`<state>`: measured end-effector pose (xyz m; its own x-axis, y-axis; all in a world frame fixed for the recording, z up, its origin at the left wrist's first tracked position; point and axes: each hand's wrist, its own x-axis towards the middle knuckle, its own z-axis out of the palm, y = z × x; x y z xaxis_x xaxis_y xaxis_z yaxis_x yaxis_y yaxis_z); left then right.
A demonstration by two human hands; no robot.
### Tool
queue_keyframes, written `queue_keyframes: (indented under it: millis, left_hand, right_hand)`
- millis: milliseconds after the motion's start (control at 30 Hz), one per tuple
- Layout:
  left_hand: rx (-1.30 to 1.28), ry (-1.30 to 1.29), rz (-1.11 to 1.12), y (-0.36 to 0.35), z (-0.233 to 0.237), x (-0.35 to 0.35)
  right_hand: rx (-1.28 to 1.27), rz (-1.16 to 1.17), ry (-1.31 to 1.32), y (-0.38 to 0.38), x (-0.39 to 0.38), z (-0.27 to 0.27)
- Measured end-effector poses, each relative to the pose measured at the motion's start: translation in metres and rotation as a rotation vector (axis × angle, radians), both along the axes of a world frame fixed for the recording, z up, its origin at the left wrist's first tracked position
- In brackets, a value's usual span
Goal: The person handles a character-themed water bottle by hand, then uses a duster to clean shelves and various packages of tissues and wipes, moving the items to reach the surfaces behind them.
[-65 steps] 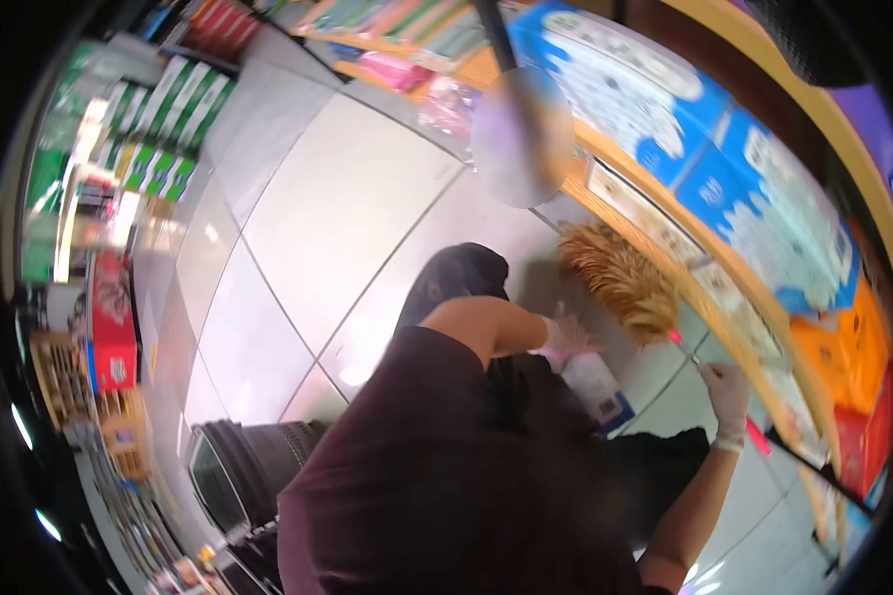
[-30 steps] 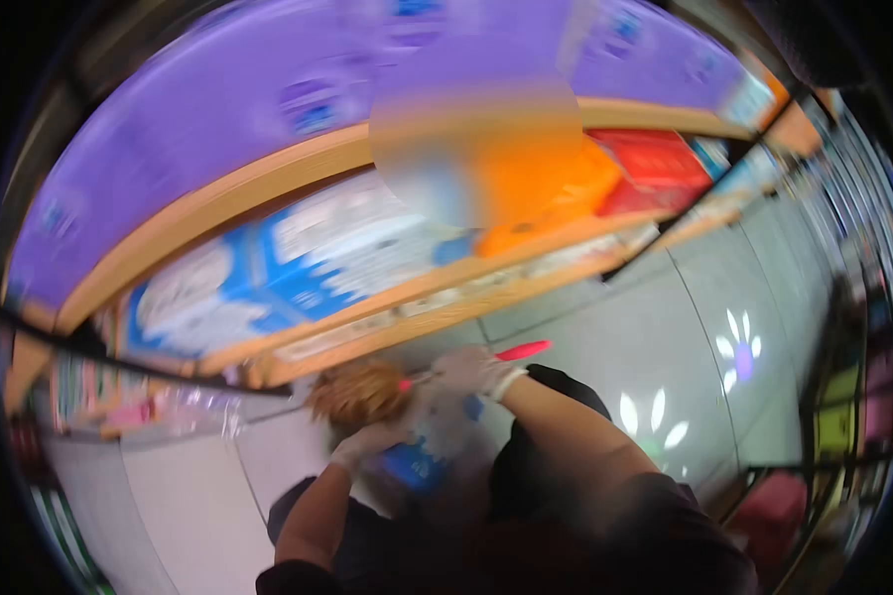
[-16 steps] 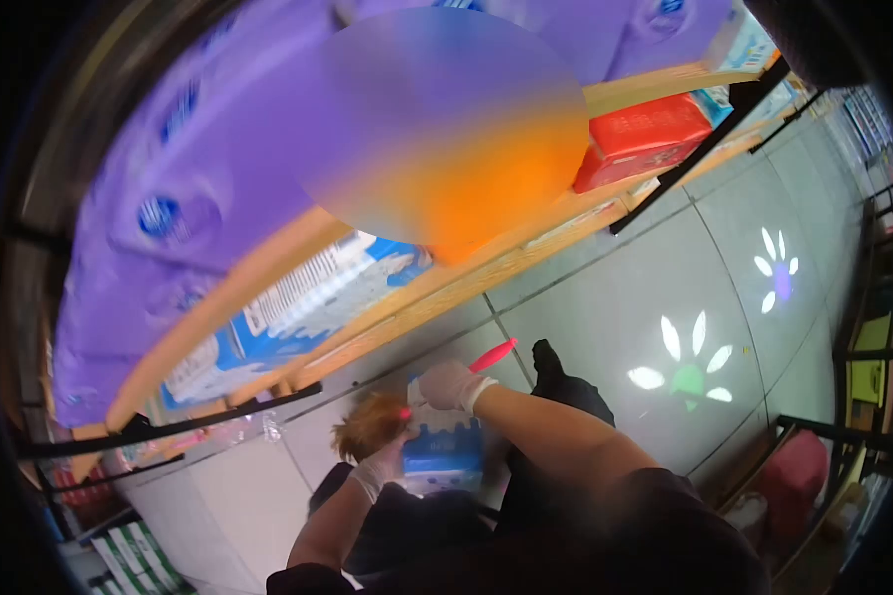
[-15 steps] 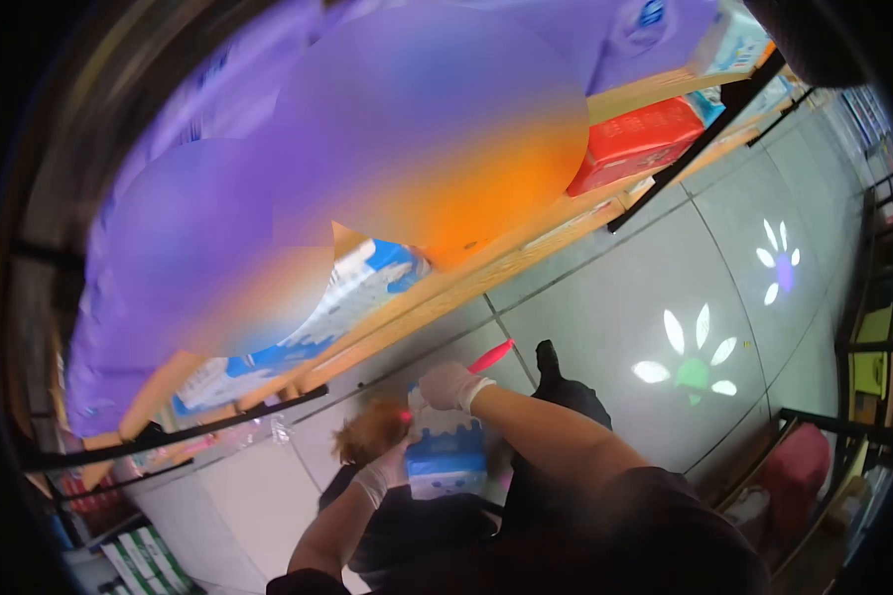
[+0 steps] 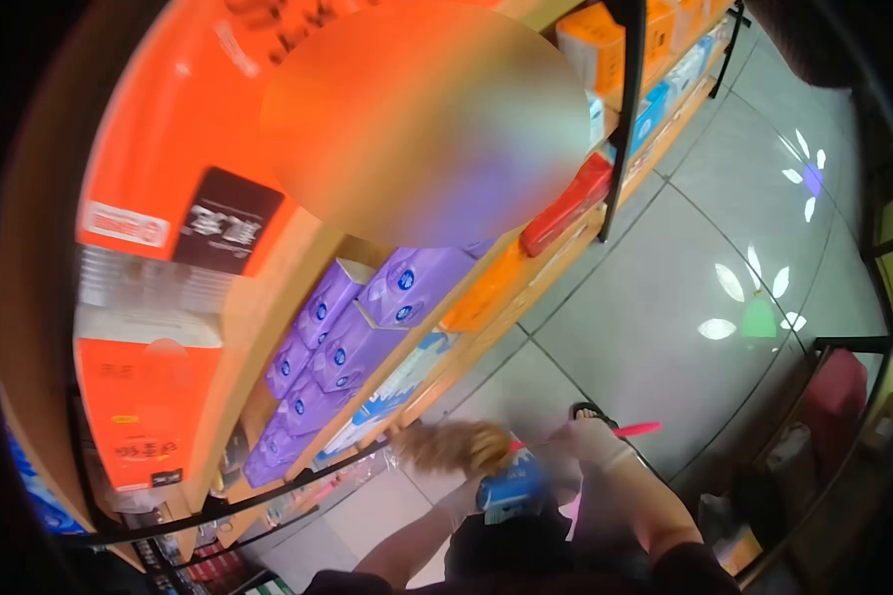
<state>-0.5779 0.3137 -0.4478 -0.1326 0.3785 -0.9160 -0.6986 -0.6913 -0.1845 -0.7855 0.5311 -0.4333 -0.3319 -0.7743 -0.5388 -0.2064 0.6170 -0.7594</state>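
My right hand (image 5: 587,443), in a pale glove, is closed round the pink handle (image 5: 637,429) of a duster. The duster's fluffy brown head (image 5: 454,447) extends to the left, blurred by motion. Below it, a blue and white pack (image 5: 511,489) is held against my body. My left hand (image 5: 463,499), also gloved and blurred, grips the left side of this pack. Part of its fingers is hidden.
Shelves at the left and top hold purple packs (image 5: 339,352), large orange packs (image 5: 154,407) and a red pack (image 5: 568,203). A black shelf post (image 5: 622,129) rises beside the tiled floor (image 5: 605,297). Another shelf with a pink item (image 5: 835,387) stands at the right.
The view has shifted along the shelf, bringing orange packs and stacked purple packs into sight. Both hands, the duster and the blue and white pack now appear lower and further right.
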Motion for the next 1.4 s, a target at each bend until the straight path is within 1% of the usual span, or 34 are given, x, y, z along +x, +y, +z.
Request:
queue_keyframes:
  millis: [33,67,133,233,300,367,433,467,500,533,567,600,633,700,733,767,833,867,933,967,1000,1033,1100,1133,1167,1200,1233,1267,1300,1367,1400]
  left_hand:
    - [0.153,-0.012,-0.004,0.001,0.004,-0.012]
    - [-0.083,-0.158,-0.101,0.012,0.052,-0.036]
    - [-0.104,-0.108,-0.173,0.022,0.073,-0.059]
    - [-0.115,-0.028,-0.248,0.034,0.100,-0.084]
    - [-0.140,-0.009,-0.321,0.042,0.123,-0.099]
    - [-0.108,0.063,-0.354,0.054,0.142,-0.111]
    - [0.140,0.349,-0.203,0.064,0.133,-0.113]
    - [0.100,0.527,-0.315,0.090,0.203,-0.145]
    - [0.320,0.506,-0.113,0.095,0.210,-0.150]
    - [0.576,0.470,0.072,0.129,0.275,-0.185]
    - [0.497,0.250,0.072,0.138,0.285,-0.195]
    - [0.622,0.424,0.101,0.141,0.242,-0.194]
    - [0.541,0.491,0.054,0.152,0.238,-0.200]
    - [0.377,0.630,-0.055,0.171,0.238,-0.213]
    - [0.293,0.691,-0.113,0.177,0.239,-0.216]
    - [0.208,0.756,-0.172,0.181,0.240,-0.221]
    - [0.040,0.873,-0.279,0.186,0.241,-0.232]
    - [0.296,0.626,-0.098,0.187,0.240,-0.244]
    - [0.772,0.068,0.283,0.189,0.240,-0.276]
    - [0.992,-0.230,0.476,0.192,0.240,-0.290]
    - [0.958,-0.197,0.446,0.195,0.243,-0.297]
    - [0.924,-0.165,0.414,0.198,0.245,-0.304]
    - [0.319,0.545,-0.085,0.206,0.252,-0.320]
    - [0.195,0.571,-0.158,0.210,0.255,-0.330]
    - [0.141,0.623,-0.230,0.215,0.257,-0.336]
    - [0.084,0.680,-0.296,0.220,0.258,-0.342]
    - [0.021,0.744,-0.355,0.227,0.264,-0.353]
    - [-0.014,0.780,-0.298,0.232,0.269,-0.361]
    - [-0.045,0.825,-0.290,0.238,0.267,-0.374]
    - [-0.118,0.889,-0.284,0.245,0.249,-0.390]
    - [-0.188,0.940,-0.322,0.250,0.242,-0.396]
  right_hand:
    - [0.047,-0.095,0.104,0.035,0.004,0.015]
    - [0.071,-0.182,0.259,0.054,0.016,0.046]
    - [0.154,-0.311,0.317,0.092,0.044,0.080]
    - [0.226,-0.472,0.089,0.140,0.074,0.120]
    - [0.308,-0.549,0.122,0.179,0.097,0.099]
    - [0.510,-0.898,0.132,0.217,0.107,0.080]
    - [0.547,-1.057,0.128,0.241,0.107,0.107]
    - [0.513,-1.081,0.109,0.240,0.098,0.144]
    - [0.366,-1.093,0.095,0.249,0.103,0.141]
    - [0.194,-1.200,0.021,0.240,0.101,0.168]
    - [-0.012,-1.283,-0.130,0.235,0.108,0.175]
    - [-0.105,-1.366,-0.210,0.221,0.102,0.207]
    - [-0.119,-1.410,-0.286,0.220,0.101,0.205]
    - [0.119,-1.390,-0.196,0.257,0.101,0.144]
    - [0.308,-1.249,0.077,0.266,0.088,0.161]
    - [0.529,-1.115,-0.013,0.277,0.077,0.179]
    - [0.373,-1.278,0.016,0.290,0.081,0.171]
    - [0.242,-1.398,-0.075,0.291,0.081,0.168]
    - [-0.008,-1.604,-0.252,0.273,0.063,0.211]
    - [-0.052,-1.628,-0.406,0.258,0.048,0.241]
    - [-0.182,-1.577,-0.642,0.253,0.032,0.267]
    - [-0.285,-1.640,-0.710,0.244,0.016,0.272]
    - [-0.523,-1.766,-0.831,0.227,-0.016,0.283]
    - [-0.614,-1.806,-0.784,0.218,-0.032,0.279]
    - [-0.704,-1.842,-0.734,0.210,-0.046,0.275]
    - [-0.702,-1.892,-0.633,0.198,-0.062,0.285]
    - [-0.835,-1.810,-0.618,0.197,-0.074,0.280]
    - [-0.892,-1.823,-0.614,0.199,-0.085,0.276]
    - [-0.943,-1.841,-0.624,0.197,-0.093,0.276]
    - [-0.907,-1.872,-0.537,0.190,-0.101,0.281]
    - [-0.890,-1.885,-0.498,0.187,-0.106,0.285]
